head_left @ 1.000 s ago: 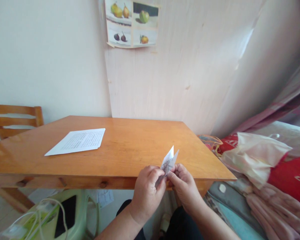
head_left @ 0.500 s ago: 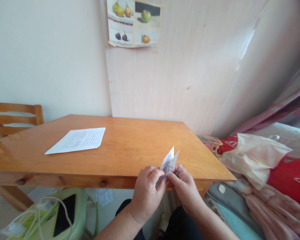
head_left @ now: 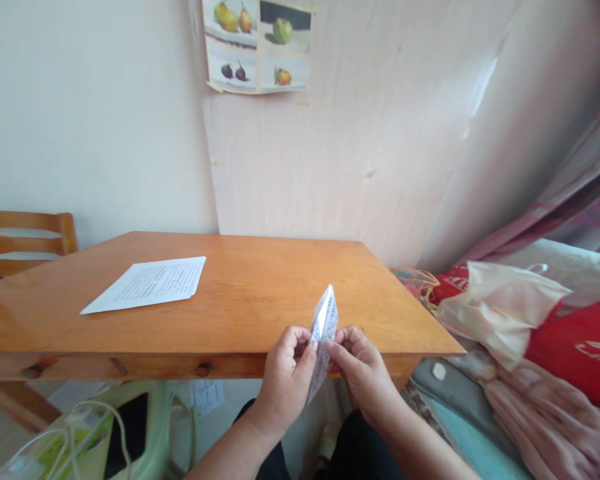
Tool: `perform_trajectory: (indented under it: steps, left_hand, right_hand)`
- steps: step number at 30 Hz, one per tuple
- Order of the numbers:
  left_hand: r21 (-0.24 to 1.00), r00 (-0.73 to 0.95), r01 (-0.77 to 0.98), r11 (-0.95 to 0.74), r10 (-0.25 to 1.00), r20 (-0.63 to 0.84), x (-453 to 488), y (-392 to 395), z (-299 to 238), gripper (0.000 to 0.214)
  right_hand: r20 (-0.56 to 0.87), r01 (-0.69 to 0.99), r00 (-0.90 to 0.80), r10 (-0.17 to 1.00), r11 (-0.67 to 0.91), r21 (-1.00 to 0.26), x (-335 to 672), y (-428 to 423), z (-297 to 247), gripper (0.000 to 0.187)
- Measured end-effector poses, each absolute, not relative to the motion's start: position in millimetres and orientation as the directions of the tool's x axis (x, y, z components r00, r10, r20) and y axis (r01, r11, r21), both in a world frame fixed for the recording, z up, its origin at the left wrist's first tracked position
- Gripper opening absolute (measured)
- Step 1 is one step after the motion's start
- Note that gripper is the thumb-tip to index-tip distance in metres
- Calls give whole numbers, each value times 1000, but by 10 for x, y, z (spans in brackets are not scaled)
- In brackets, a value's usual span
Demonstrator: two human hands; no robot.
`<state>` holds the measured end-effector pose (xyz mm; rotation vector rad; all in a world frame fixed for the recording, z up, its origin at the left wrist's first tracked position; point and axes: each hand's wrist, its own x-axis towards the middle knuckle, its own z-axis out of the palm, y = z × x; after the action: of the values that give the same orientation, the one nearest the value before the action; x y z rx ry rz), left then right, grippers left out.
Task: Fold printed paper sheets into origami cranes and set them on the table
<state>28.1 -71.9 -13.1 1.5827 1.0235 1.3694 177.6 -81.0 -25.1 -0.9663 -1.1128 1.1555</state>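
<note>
A small folded piece of printed paper point(head_left: 323, 327) stands upright and pointed just past the near edge of the wooden table point(head_left: 260, 293). My left hand point(head_left: 285, 383) pinches it from the left with thumb and fingers closed. My right hand point(head_left: 363, 373) pinches it from the right, fingertips meeting the left hand's on the paper. Both hands hover in front of the table's front edge, above my lap.
A printed white sheet point(head_left: 147, 283) lies flat on the table's left half. A wooden chair point(head_left: 25, 243) stands at far left. A pale green stool point(head_left: 105, 433) with cables sits under the table. Plastic bags point(head_left: 500, 310) and red and pink bedding point(head_left: 570, 373) are piled at right.
The folded paper has been turned and pressed narrower: its two splayed points now read as one upright point. Both hands shifted slightly left and keep their pinch.
</note>
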Motion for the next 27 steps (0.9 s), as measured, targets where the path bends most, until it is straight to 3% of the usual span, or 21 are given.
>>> perform_trajectory:
  steps: [12, 19, 27]
  left_hand:
    - [977, 163, -165, -135, 973, 162, 251, -662, -101, 23]
    - [967, 181, -233, -105, 972, 149, 257, -668, -86, 23]
    - [961, 191, -268, -63, 975, 117, 261, -688, -74, 32]
  right_hand:
    - [134, -174, 50, 990, 140, -975, 1743, -854, -151, 33]
    - [100, -268, 54, 994, 111, -957, 1715, -841, -138, 37]
    - [122, -234, 32, 992, 126, -964, 1716, -834, -162, 35]
